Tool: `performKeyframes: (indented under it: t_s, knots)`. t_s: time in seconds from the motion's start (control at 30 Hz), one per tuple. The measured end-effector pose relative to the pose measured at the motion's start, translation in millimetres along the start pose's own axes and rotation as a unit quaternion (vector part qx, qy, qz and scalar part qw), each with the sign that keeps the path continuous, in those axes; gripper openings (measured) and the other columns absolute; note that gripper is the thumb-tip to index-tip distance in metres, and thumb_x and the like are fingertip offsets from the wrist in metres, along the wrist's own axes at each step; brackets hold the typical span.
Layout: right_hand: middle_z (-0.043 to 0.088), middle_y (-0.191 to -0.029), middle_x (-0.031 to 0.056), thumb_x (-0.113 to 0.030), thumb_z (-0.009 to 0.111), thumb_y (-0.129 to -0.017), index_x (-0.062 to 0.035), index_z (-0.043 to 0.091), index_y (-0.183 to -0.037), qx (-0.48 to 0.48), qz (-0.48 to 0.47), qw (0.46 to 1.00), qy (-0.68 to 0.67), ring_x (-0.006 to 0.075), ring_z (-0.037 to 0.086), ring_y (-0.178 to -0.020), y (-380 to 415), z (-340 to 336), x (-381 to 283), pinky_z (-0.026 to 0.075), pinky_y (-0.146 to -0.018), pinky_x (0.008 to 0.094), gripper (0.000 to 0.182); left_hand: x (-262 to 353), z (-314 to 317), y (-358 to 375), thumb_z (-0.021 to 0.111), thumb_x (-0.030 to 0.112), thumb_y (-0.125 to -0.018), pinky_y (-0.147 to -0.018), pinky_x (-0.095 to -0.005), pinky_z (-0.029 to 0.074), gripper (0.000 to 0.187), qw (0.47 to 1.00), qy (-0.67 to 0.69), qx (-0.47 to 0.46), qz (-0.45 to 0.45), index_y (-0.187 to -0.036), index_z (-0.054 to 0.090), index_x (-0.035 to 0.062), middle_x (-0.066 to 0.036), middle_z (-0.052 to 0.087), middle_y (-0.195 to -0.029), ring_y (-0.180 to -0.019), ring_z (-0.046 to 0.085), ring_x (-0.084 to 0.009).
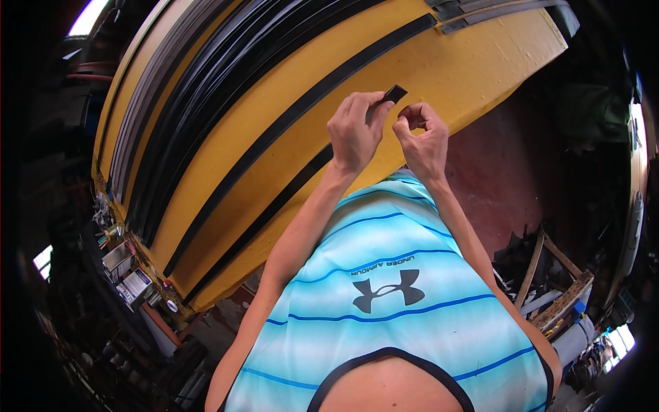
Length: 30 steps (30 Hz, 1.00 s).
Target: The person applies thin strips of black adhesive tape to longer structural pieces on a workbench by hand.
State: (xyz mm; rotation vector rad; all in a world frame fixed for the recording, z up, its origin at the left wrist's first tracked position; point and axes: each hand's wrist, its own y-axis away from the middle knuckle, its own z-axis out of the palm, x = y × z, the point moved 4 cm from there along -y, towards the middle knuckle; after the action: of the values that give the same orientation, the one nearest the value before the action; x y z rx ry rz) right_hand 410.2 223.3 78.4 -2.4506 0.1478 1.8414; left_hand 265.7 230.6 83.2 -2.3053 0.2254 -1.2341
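My left hand (355,130) is closed around the end part of a long flat black strip (288,189). The strip's end sticks out past my thumb and fingers, raised off the yellow tabletop (473,65); the rest lies along the table's near side. Just right of that end is my right hand (425,141), fingers curled into a pinch and apart from the strip. What the pinch holds, if anything, is too small to make out. A second black strip (295,113) runs along the table beyond the held one.
Bundled black strips (206,89) and grey strips (147,103) cover the table's far left part. More grey strips (494,10) lie at its upper right end. A wooden frame (549,288) stands on the right. Boxes (134,285) sit by the table's left end.
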Motion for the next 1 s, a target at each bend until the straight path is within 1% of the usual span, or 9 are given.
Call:
performKeyframes:
  t_s: [0.27,0.37,0.5,0.57,0.7,0.73,0.77,0.87,1.0]
  knots:
    - [0.054,-0.068,0.0152,-0.013,0.049,-0.083,0.0012,0.053,-0.082,-0.079,-0.018,0.995,0.057,0.0217,0.054,-0.062,3,3,9,0.044,-0.059,0.0351,0.015,-4,-4,-2,0.078,0.010,-0.086,-0.063,-0.0282,0.050,0.016,0.995,0.053,-0.003,-0.084,-0.097,0.070,0.0012,-0.008,0.071,-0.086,-0.072,0.065,-0.0155]
    - [0.050,-0.063,0.0168,-0.013,0.046,-0.083,0.0012,0.050,-0.076,-0.068,0.012,0.998,0.006,0.0237,0.051,-0.057,2,-1,13,0.041,-0.055,0.0380,0.016,-4,-4,-2,0.078,0.011,-0.087,-0.063,-0.0276,0.050,0.016,0.994,0.060,-0.004,-0.086,-0.096,0.070,0.0011,-0.008,0.071,-0.086,-0.071,0.064,-0.0148]
    - [0.049,-0.060,0.0174,-0.014,0.049,-0.083,0.0011,0.049,-0.071,-0.056,0.014,0.996,0.060,0.0257,0.050,-0.054,0,-23,22,0.041,-0.054,0.0387,0.019,-3,-7,-4,0.078,0.011,-0.087,-0.063,-0.0269,0.050,0.015,0.995,0.056,-0.005,-0.083,-0.096,0.071,0.0013,-0.007,0.072,-0.086,-0.072,0.064,-0.0142]
    - [0.048,-0.056,0.0172,-0.014,0.053,-0.085,0.0008,0.052,-0.069,0.004,0.030,0.981,0.194,0.0267,0.053,-0.053,0,-41,25,0.042,-0.053,0.0383,0.022,-3,-9,-5,0.078,0.012,-0.087,-0.064,-0.0266,0.050,0.016,0.992,0.079,0.000,-0.099,-0.096,0.071,0.0016,-0.007,0.072,-0.086,-0.072,0.064,-0.0140]
    - [0.066,-0.079,0.0129,-0.014,0.068,-0.086,-0.0007,0.063,-0.076,0.045,0.016,0.970,0.238,0.0222,0.063,-0.065,-2,-61,40,0.050,-0.060,0.0337,0.018,-2,-8,-6,0.078,0.012,-0.087,-0.065,-0.0266,0.050,0.016,0.992,0.078,0.002,-0.097,-0.096,0.071,0.0017,-0.007,0.072,-0.086,-0.072,0.065,-0.0139]
    - [0.070,-0.091,0.0082,-0.015,0.074,-0.086,-0.0024,0.069,-0.084,0.042,-0.003,0.979,0.199,0.0165,0.064,-0.069,-3,-58,38,0.052,-0.065,0.0291,0.014,-2,-8,-6,0.078,0.013,-0.087,-0.065,-0.0268,0.050,0.016,0.991,0.083,0.003,-0.103,-0.096,0.071,0.0017,-0.007,0.072,-0.086,-0.072,0.065,-0.0140]
    - [0.070,-0.091,0.0082,-0.015,0.074,-0.086,-0.0024,0.069,-0.084,0.045,-0.001,0.979,0.200,0.0165,0.064,-0.069,-4,-55,36,0.052,-0.065,0.0291,0.014,-2,-8,-5,0.079,0.013,-0.087,-0.065,-0.0270,0.050,0.016,0.990,0.088,0.003,-0.110,-0.096,0.071,0.0016,-0.007,0.072,-0.086,-0.072,0.065,-0.0141]
    - [0.070,-0.088,0.0012,-0.016,0.075,-0.090,-0.0025,0.072,-0.099,-0.005,0.046,0.998,-0.041,0.0077,0.062,-0.074,-7,-32,20,0.050,-0.069,0.0228,0.016,-2,-7,-5,0.079,0.013,-0.087,-0.066,-0.0272,0.051,0.017,0.992,0.082,-0.005,-0.101,-0.096,0.071,0.0016,-0.007,0.072,-0.086,-0.073,0.065,-0.0144]
    - [0.071,-0.085,0.0015,-0.020,0.077,-0.090,-0.0017,0.073,-0.100,-0.038,0.091,0.986,-0.134,0.0068,0.059,-0.073,-10,-6,9,0.047,-0.067,0.0212,0.021,-4,-7,-2,0.078,0.013,-0.087,-0.066,-0.0273,0.051,0.017,0.991,0.084,-0.014,-0.104,-0.096,0.071,0.0015,-0.008,0.072,-0.087,-0.074,0.066,-0.0151]
